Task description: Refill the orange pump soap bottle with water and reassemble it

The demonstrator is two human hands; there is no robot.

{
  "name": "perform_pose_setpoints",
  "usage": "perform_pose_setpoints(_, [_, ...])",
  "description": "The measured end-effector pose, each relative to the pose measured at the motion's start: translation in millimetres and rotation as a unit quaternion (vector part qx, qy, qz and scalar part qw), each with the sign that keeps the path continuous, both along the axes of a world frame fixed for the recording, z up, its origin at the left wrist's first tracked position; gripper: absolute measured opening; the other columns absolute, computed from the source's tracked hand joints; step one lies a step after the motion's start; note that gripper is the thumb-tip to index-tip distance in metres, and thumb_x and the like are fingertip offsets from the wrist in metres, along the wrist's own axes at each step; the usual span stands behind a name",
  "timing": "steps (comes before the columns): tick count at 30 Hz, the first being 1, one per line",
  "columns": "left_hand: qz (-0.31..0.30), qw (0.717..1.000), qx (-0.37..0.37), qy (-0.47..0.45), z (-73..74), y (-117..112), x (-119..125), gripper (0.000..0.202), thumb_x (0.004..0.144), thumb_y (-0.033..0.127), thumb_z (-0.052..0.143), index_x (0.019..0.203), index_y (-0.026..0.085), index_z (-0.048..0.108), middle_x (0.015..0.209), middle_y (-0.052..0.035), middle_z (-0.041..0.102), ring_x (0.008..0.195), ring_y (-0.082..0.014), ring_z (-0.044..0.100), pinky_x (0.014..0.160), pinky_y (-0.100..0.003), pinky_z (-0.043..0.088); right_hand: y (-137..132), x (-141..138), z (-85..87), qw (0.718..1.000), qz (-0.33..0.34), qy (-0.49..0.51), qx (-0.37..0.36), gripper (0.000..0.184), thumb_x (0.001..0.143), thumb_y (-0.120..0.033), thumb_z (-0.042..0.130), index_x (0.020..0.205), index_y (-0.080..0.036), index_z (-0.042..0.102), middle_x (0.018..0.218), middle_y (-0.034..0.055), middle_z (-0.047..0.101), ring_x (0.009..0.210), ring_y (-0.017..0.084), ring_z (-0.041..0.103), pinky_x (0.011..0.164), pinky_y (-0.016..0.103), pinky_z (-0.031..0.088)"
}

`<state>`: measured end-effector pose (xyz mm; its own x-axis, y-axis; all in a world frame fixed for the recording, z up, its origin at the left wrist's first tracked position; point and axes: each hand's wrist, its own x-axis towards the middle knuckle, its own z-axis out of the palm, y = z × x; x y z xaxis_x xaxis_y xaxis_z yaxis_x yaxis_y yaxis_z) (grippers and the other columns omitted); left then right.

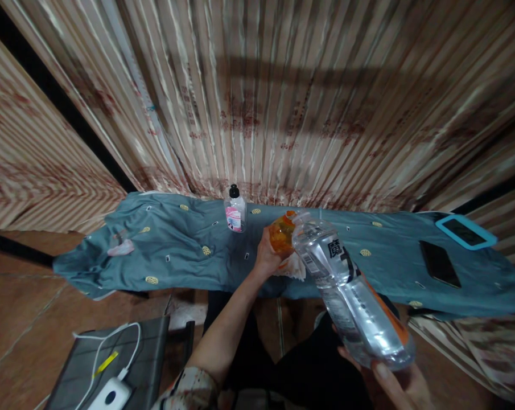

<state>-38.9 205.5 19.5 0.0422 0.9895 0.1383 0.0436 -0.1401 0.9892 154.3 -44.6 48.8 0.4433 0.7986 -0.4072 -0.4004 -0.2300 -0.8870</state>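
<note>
My left hand (267, 254) is wrapped round an orange see-through container (281, 236), held above the middle of the cloth. My right hand (389, 376) grips the base end of a large clear plastic bottle (355, 296) with a silver and orange label and black lettering. The bottle is tilted, its neck pointing up and left to the rim of the orange container. Whether the two rims touch, or liquid passes between them, I cannot tell. A crumpled white piece of tissue or cloth (295, 266) lies below, partly hidden by the bottle and my left hand.
On the teal patterned cloth (189, 228) stands a clear bottle with a black cap (235, 212). A pinkish item (121, 247) lies left; a dark phone (439, 263) and a blue-framed tablet (466, 232) lie right. A stool (146, 359) holds a white cabled device (112, 394). Curtains hang behind.
</note>
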Motion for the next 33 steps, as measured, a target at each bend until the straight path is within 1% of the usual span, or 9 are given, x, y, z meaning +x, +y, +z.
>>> perform_pose_setpoints(4, [0.006,1.0,0.009,0.005,-2.6,1.4,-0.3,0.073,0.062,0.024,0.096,0.123,0.021,0.056,0.127,-0.0108,0.076,0.118,-0.032,0.075,0.105,-0.045,0.06,-0.9,2.4,-5.4,1.0,-0.006,0.021,0.004,0.078,0.062,-0.045,0.098,0.131,-0.028,0.065,0.118,0.0119,0.081,0.101,0.03,0.08,0.09,0.033,0.064])
perform_pose_setpoints(6, [0.007,1.0,0.012,0.004,-4.2,2.2,-0.3,0.074,0.061,0.027,0.097,0.122,0.021,0.056,0.127,-0.0116,0.076,0.118,-0.0328,0.075,0.105,-0.046,0.061,0.2,-10.4,5.6,1.0,-0.023,0.01,0.01,0.079,0.061,-0.047,0.098,0.131,-0.029,0.065,0.117,0.0087,0.081,0.1,0.027,0.08,0.087,0.027,0.063])
perform_pose_setpoints(7, [0.007,1.0,0.014,0.004,-4.9,2.4,-0.4,0.075,0.061,0.027,0.098,0.123,0.02,0.056,0.127,-0.0118,0.076,0.118,-0.0329,0.075,0.105,-0.047,0.061,1.0,-18.4,13.2,0.999,-0.034,-0.005,0.018,0.076,0.067,-0.049,0.095,0.134,-0.03,0.064,0.118,0.0067,0.081,0.099,0.023,0.08,0.089,0.024,0.061])
perform_pose_setpoints(11, [-0.003,1.0,0.027,0.012,-5.3,1.3,-1.6,0.074,0.064,0.025,0.095,0.126,0.02,0.055,0.128,-0.0112,0.075,0.118,-0.0309,0.075,0.104,-0.045,0.061,2.7,-37.9,34.0,0.998,-0.051,-0.022,0.033,0.061,0.072,-0.05,0.093,0.125,-0.032,0.068,0.107,0.0013,0.083,0.089,0.018,0.08,0.089,0.022,0.059])
perform_pose_setpoints(14, [-0.003,0.999,0.034,0.013,-3.7,-0.6,-2.4,0.068,0.067,0.025,0.092,0.125,0.02,0.055,0.126,-0.0104,0.075,0.115,-0.0294,0.076,0.102,-0.043,0.062,0.7,-31.2,28.1,0.999,-0.03,-0.023,0.03,0.065,0.066,-0.048,0.096,0.123,-0.029,0.071,0.108,0.0049,0.083,0.087,0.021,0.081,0.085,0.025,0.062])
perform_pose_setpoints(18, [0.004,0.999,0.032,0.008,-2.7,-2.2,-2.8,0.069,0.066,0.027,0.093,0.122,0.02,0.054,0.122,-0.0095,0.077,0.112,-0.0288,0.077,0.1,-0.043,0.063,-3.8,-16.5,12.7,0.999,-0.011,-0.036,0.033,0.065,0.07,-0.05,0.092,0.125,-0.023,0.07,0.109,0.0111,0.082,0.094,0.026,0.081,0.09,0.03,0.062])
perform_pose_setpoints(23, [-0.009,1.0,0.026,0.003,-5.1,-0.9,-3.9,0.074,0.063,0.023,0.094,0.125,0.021,0.053,0.124,-0.0101,0.076,0.112,-0.0299,0.076,0.1,-0.043,0.063,-6.6,-9.4,2.4,0.997,0.003,-0.029,0.066,0.065,0.073,-0.043,0.092,0.131,-0.031,0.066,0.121,0.0072,0.08,0.097,0.025,0.08,0.09,0.032,0.063])
perform_pose_setpoints(27, [0.002,0.999,0.037,0.009,-7.0,1.9,-5.0,0.077,0.061,0.019,0.091,0.128,0.022,0.053,0.128,-0.01,0.075,0.117,-0.03,0.075,0.104,-0.043,0.06,-4.5,-12.7,0.8,0.997,0.013,-0.032,0.062,0.074,0.075,-0.044,0.091,0.141,-0.031,0.06,0.12,0.0084,0.08,0.105,0.026,0.079,0.094,0.032,0.062])
perform_pose_setpoints(33, [-0.02,0.999,0.038,0.009,-8.9,3.8,-8.5,0.077,0.06,0.02,0.092,0.127,0.022,0.054,0.125,-0.0077,0.075,0.113,-0.0281,0.075,0.104,-0.043,0.06,-3.8,-14.6,3.6,0.996,0.02,-0.058,0.067,0.059,0.078,-0.047,0.088,0.13,-0.028,0.067,0.116,0.0091,0.08,0.098,0.025,0.08,0.093,0.031,0.061])
